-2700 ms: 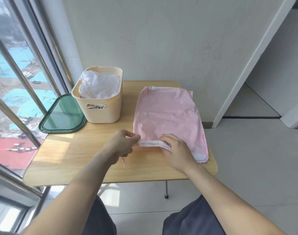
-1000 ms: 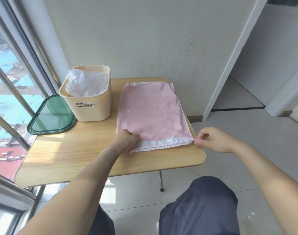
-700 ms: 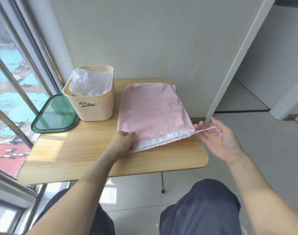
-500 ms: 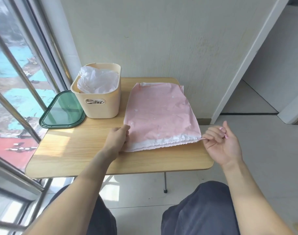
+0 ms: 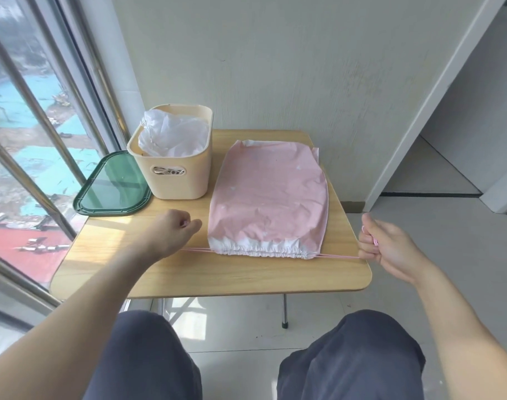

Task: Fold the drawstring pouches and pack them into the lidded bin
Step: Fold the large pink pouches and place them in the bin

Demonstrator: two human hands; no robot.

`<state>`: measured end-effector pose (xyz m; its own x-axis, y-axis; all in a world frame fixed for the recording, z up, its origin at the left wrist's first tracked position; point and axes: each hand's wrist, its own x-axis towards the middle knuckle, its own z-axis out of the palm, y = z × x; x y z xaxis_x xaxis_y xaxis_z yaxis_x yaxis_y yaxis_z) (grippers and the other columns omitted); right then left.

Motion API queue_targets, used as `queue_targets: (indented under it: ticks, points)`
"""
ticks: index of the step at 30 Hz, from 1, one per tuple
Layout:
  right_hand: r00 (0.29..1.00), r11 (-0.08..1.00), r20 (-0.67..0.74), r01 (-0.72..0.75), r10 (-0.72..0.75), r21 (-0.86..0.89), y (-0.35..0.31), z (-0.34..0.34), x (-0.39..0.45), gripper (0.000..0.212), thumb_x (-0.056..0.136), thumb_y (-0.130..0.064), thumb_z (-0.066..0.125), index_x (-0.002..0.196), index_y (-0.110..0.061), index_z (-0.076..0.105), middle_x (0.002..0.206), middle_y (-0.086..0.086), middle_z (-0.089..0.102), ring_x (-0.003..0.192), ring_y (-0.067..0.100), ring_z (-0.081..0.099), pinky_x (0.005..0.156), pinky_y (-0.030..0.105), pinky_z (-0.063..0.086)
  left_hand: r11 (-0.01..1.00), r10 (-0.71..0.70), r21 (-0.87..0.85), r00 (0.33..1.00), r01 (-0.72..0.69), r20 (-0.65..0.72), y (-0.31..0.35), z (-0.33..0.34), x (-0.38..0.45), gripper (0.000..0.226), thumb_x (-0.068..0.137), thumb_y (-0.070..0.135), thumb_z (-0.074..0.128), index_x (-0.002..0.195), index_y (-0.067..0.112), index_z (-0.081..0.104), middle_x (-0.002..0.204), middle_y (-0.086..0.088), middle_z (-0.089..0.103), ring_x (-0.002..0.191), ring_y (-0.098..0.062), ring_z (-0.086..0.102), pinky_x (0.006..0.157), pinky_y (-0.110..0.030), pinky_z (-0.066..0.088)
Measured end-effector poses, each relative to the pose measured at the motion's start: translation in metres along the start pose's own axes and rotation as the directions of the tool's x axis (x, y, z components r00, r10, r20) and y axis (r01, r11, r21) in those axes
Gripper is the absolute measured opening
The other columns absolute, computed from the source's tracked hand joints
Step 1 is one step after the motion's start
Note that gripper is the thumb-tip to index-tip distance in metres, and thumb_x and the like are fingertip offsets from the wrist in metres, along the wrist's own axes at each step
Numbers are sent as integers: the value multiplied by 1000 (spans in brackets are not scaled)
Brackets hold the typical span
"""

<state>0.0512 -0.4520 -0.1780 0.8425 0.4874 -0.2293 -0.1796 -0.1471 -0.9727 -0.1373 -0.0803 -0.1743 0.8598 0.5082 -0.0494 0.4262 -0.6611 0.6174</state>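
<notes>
A pink drawstring pouch (image 5: 268, 197) lies flat on the wooden table (image 5: 217, 272), its white mouth gathered tight at the near end. A thin pink drawstring (image 5: 337, 256) runs taut out of both sides of the mouth. My left hand (image 5: 172, 233) grips the cord's left end, to the left of the pouch. Just past the table's right edge, my right hand (image 5: 386, 246) grips the right end. The beige bin (image 5: 174, 180) stands at the back left with a crumpled white pouch (image 5: 174, 135) inside. Its green lid (image 5: 113, 184) lies flat beside it.
A window with metal bars runs along the left side of the table. A wall is right behind the table, and a doorway opens at the right. My knees in dark trousers are below the table's near edge.
My left hand let go of the pouch's corner and took the left cord. Both hands pulled outward, and the pouch's mouth has drawn into tight gathers.
</notes>
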Motion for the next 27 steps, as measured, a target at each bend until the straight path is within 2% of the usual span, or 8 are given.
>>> queue_targets:
  ticks: [3,6,8,12,17,20,22,27]
  points:
    - [996,938,-13,77,-86,-339,-7,8,0,42,101,-44,47,74,-13,38,58,-3,36,52,16,33,57,30,38,947,85,297,989,-119,124,-2,5,-3,42,97,27,54,61,16,36,65,-1,43,67,-29,44,58,-35,29]
    - [971,720,4,180,-239,-670,-11,24,-2,33,105,-34,46,79,-13,51,67,-2,60,61,17,53,65,33,43,885,140,415,970,-213,200,4,15,-8,30,103,25,42,74,17,43,86,1,40,69,-26,51,66,-35,34]
    - [964,597,88,225,-251,-770,-10,37,-2,23,105,-31,45,86,-20,53,79,-3,65,72,15,59,67,32,44,859,189,458,973,-229,132,8,19,-8,31,104,28,38,78,14,48,88,0,43,63,-21,48,64,-35,36]
    - [957,426,191,270,-220,-863,2,50,2,20,104,-25,45,86,-20,53,83,-6,63,82,13,59,69,28,42,832,215,519,976,-197,26,9,23,-1,33,101,29,41,73,12,45,67,-3,49,62,-27,50,57,-35,37]
    - [952,464,265,307,-156,-831,9,54,3,24,104,-31,46,86,-18,52,84,-4,62,79,3,57,69,27,43,898,244,424,934,-117,-259,-6,29,4,36,89,17,56,56,9,42,50,-10,48,49,-32,47,50,-31,29]
    - [940,453,294,341,-173,-824,9,45,3,22,102,-34,53,84,-21,58,85,-5,60,86,2,52,68,18,35,899,267,412,930,-147,-253,-21,31,4,44,83,3,64,52,12,34,43,-10,41,47,-28,37,49,-31,29]
    - [939,449,285,343,-192,-825,5,36,2,20,100,-34,56,83,-25,60,86,-8,61,85,-1,53,67,17,35,905,268,395,934,-160,-236,-33,29,2,48,84,0,67,55,15,32,44,-12,46,51,-25,34,51,-35,36]
    - [954,469,223,294,-201,-833,4,16,4,18,98,-33,60,81,-29,60,86,-9,61,82,-4,56,66,14,35,918,203,384,948,-97,-246,-53,18,0,46,91,7,64,59,16,33,51,-17,55,56,-35,50,57,-36,31]
